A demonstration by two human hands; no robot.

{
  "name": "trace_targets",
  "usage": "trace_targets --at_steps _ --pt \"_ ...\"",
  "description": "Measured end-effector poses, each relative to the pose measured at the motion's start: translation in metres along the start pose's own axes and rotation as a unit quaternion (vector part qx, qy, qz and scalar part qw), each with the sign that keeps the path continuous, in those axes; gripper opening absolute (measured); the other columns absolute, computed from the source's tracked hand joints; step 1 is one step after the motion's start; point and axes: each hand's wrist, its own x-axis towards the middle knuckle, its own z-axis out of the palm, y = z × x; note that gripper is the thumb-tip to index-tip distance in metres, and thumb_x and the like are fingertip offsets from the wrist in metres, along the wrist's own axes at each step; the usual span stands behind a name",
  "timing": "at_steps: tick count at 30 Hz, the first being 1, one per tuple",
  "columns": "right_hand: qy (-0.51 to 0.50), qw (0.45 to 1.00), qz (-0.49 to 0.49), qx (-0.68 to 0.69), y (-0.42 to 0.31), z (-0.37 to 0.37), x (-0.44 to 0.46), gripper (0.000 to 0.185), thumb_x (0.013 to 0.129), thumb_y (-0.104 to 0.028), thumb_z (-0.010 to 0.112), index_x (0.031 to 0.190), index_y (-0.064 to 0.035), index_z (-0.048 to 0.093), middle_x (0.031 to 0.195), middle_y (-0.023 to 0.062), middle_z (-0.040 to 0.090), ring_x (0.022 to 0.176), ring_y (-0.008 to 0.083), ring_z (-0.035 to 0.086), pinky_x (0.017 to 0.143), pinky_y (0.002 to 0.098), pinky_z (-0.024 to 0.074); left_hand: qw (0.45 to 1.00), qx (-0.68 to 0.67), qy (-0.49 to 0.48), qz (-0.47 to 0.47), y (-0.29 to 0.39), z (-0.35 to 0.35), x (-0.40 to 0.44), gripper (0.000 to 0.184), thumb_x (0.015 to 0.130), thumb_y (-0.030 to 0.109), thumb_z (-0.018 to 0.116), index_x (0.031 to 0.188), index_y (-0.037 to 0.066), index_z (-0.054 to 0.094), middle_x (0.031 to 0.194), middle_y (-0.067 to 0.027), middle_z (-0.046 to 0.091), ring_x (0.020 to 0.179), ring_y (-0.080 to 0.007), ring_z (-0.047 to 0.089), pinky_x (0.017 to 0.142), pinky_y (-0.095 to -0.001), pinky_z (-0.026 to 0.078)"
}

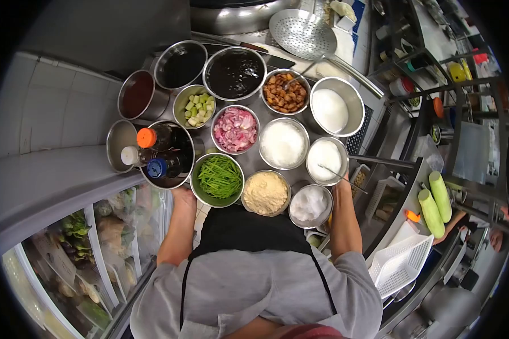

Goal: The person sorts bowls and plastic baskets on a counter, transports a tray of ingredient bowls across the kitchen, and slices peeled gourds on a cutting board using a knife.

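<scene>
- The left hand (182, 195) meets the near-left edge of the cluster, just below the steel pot (167, 184) in this view; its fingers are hidden, so how far open they are, or whether they grip anything, I cannot tell.
- That pot holds three dark bottles, with an orange cap (146, 137), a white cap (129, 155) and a blue cap (156, 168).
- Just right of the left hand sits a bowl of thin green strips (219, 176).
- The right hand (341, 186) is just beside the bowl of white powder (324, 155), whose spoon (350, 183) sticks out over it; these fingers too are mostly covered, and their spread or hold cannot be told.
- Near its inner side stands the bowl of white lumps (309, 204).
- Between the hands lies a bowl of beige powder (266, 192), apart from both.
- Farther out are sliced pink shallots (235, 129), pale green cubes (199, 109), brown morsels (284, 93) and a wide pot of dark liquid (234, 73).
- Beyond them rests a perforated strainer (302, 34).
</scene>
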Motion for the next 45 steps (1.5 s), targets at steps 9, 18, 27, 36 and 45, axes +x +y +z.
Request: trace_targets --at_steps 9,18,27,36,45 --pt "-0.019 0.999 -0.011 -0.041 0.000 -0.012 0.001 0.054 0.104 -0.039 0.050 0.142 -0.0013 0.054 0.136 0.0181 0.064 0.119 0.0330 0.067 0.097 0.0506 0.0600 1.000 -0.009 0.011 0.007 -0.001 -0.007 -0.001 0.057 0.096 0.055 0.059 0.125 0.006 0.067 0.122 -0.0149 0.071 0.108 -0.0343 0.069 0.098 -0.0500 0.058" --pt "-0.084 0.994 -0.035 -0.053 -0.001 -0.013 -0.006 0.052 0.100 -0.027 0.061 0.145 -0.0026 0.052 0.140 0.0183 0.061 0.123 0.0315 0.064 0.094 0.0489 0.0615 1.000 -0.009 0.016 0.010 0.001 -0.010 -0.002 0.056 0.097 0.053 0.058 0.126 0.006 0.067 0.123 -0.0144 0.071 0.108 -0.0337 0.069 0.096 -0.0491 0.059" --pt "-0.052 0.984 -0.054 -0.159 -0.002 -0.002 -0.002 0.067 0.081 0.002 0.076 0.143 -0.0033 0.053 0.139 0.0142 0.061 0.122 0.0276 0.064 0.094 0.0440 0.0621 1.000 -0.005 0.014 0.024 0.000 -0.009 0.000 0.054 0.098 0.051 0.057 0.126 0.006 0.066 0.124 -0.0139 0.071 0.107 -0.0331 0.070 0.095 -0.0482 0.059" --pt "-0.068 0.995 -0.006 -0.079 0.000 0.011 0.004 0.049 0.096 -0.022 0.061 0.141 -0.0025 0.055 0.134 0.0156 0.065 0.117 0.0288 0.067 0.094 0.0447 0.0615 1.000 0.019 -0.015 0.011 0.001 -0.013 -0.006 0.052 0.099 0.049 0.056 0.127 0.007 0.066 0.125 -0.0133 0.071 0.106 -0.0325 0.070 0.094 -0.0472 0.060" --pt "0.017 0.998 0.067 0.004 -0.003 0.057 -0.006 0.070 0.110 -0.056 0.027 0.135 -0.0008 0.060 0.123 0.0171 0.071 0.108 0.0300 0.072 0.095 0.0440 0.0602 0.981 -0.008 -0.155 -0.112 -0.037 -0.005 -0.081 0.055 0.104 0.041 0.039 0.145 0.008 0.054 0.148 -0.0126 0.056 0.140 -0.0346 0.049 0.119 -0.0534 0.036"
